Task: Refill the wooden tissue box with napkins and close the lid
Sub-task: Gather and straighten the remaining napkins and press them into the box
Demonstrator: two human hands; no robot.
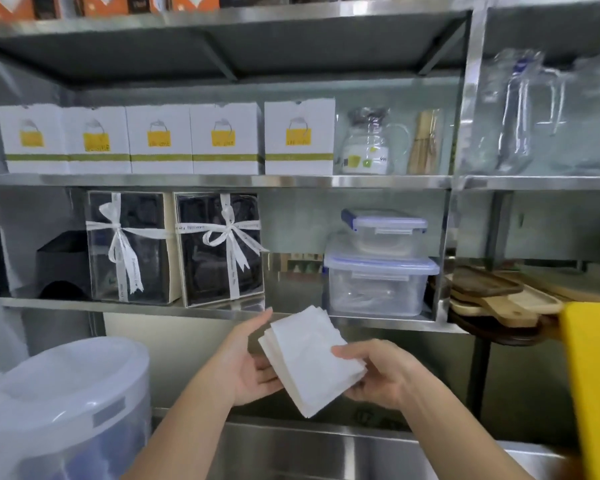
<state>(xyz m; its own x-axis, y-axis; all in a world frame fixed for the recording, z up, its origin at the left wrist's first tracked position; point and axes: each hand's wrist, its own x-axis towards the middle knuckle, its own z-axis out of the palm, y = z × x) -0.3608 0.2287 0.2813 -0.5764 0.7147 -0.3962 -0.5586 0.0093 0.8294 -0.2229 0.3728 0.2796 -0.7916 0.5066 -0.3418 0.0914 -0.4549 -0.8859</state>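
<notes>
A stack of white napkins is held in the air in front of the lower steel shelf, tilted with one corner up. My left hand grips its left edge from underneath, thumb raised beside the top corner. My right hand pinches the stack's right side, thumb on top. The wooden tissue box is not in view.
Steel shelves hold white boxes with yellow labels, two ribbon-tied dark gift boxes, stacked clear plastic containers and wooden boards. A translucent lidded bin stands at lower left, a yellow object at right, a steel sink below.
</notes>
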